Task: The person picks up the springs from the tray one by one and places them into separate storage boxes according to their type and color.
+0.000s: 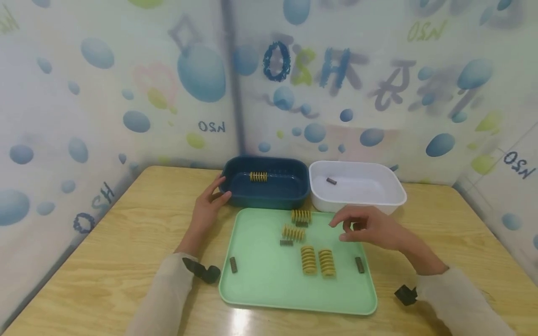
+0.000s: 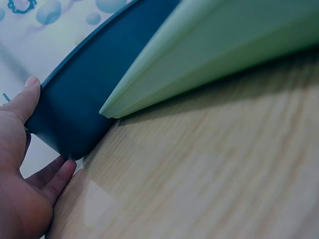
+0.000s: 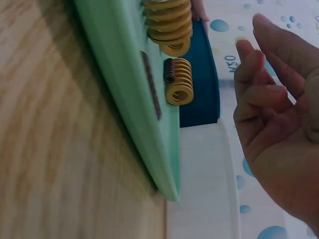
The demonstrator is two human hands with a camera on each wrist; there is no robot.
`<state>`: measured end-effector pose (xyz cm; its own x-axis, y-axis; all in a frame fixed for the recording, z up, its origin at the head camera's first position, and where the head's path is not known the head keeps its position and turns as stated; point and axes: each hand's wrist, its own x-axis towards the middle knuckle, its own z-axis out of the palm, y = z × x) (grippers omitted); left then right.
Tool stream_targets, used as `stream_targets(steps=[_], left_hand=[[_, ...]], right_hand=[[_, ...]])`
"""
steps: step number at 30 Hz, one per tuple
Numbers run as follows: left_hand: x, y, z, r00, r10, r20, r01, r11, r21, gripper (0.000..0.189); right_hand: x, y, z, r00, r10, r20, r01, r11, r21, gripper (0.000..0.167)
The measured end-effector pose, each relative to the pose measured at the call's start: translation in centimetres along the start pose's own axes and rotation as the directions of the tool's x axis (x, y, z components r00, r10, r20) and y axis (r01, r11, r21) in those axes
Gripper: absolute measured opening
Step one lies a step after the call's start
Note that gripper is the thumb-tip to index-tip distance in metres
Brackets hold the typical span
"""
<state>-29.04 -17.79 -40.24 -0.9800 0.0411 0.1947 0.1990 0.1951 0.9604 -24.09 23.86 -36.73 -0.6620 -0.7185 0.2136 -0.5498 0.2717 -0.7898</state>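
My left hand (image 1: 206,207) rests against the left end of a dark blue bin (image 1: 269,200), its thumb and fingers spread and touching the wall. One yellow coil spring (image 1: 258,176) lies in that bin. Above the right side of a light green tray (image 1: 265,289), my right hand (image 1: 371,226) hovers with loosely bent fingers, thumb and forefinger apart, holding nothing. Two yellow springs (image 1: 308,260) lie side by side on the tray; two more yellow springs (image 1: 301,216) are farther back, close to small dark springs (image 1: 286,243). Another small dark spring (image 1: 359,264) is by the right rim.
A white bin (image 1: 357,205) stands beside the blue one, holding a small dark spring (image 1: 331,181). Near the tray's left rim lies a further dark spring (image 1: 233,264). The wooden table (image 1: 105,261) ends at a patterned curtain (image 1: 269,112) behind the bins.
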Motion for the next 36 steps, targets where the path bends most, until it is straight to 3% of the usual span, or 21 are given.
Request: stream_targets(steps=[4, 8, 21, 31, 36], left_hand=[[-0.2, 0.4, 0.1, 1.000, -0.012, 0.000, 0.012, 1.000, 0.010, 0.053], [-0.2, 0.5, 0.0, 1.000, -0.004, -0.006, 0.004, 1.000, 0.006, 0.053], [-0.1, 0.3, 0.0, 1.000, -0.012, 0.000, 0.012, 1.000, 0.010, 0.053], [1.1, -2.9, -0.2, 1.000, 0.020, -0.019, -0.019, 0.999, 0.033, 0.055], [1.2, -3.2, -0.1, 0.999, 0.024, -0.022, -0.023, 0.999, 0.044, 0.055]], right_hand=[[0.3, 0.7, 1.0, 0.986, -0.069, 0.154, 0.068, 0.998, 0.012, 0.029], [0.6, 1.0, 1.7, 0.971, -0.071, 0.230, 0.070, 0.997, 0.013, 0.030], [0.7, 1.7, 2.2, 0.951, -0.060, 0.304, 0.056, 0.998, 0.021, 0.033], [0.7, 1.7, 2.5, 0.938, -0.036, 0.346, 0.059, 0.997, -0.056, 0.034], [0.8, 1.5, 2.5, 0.938, -0.027, 0.344, 0.052, 0.997, -0.062, 0.034]])
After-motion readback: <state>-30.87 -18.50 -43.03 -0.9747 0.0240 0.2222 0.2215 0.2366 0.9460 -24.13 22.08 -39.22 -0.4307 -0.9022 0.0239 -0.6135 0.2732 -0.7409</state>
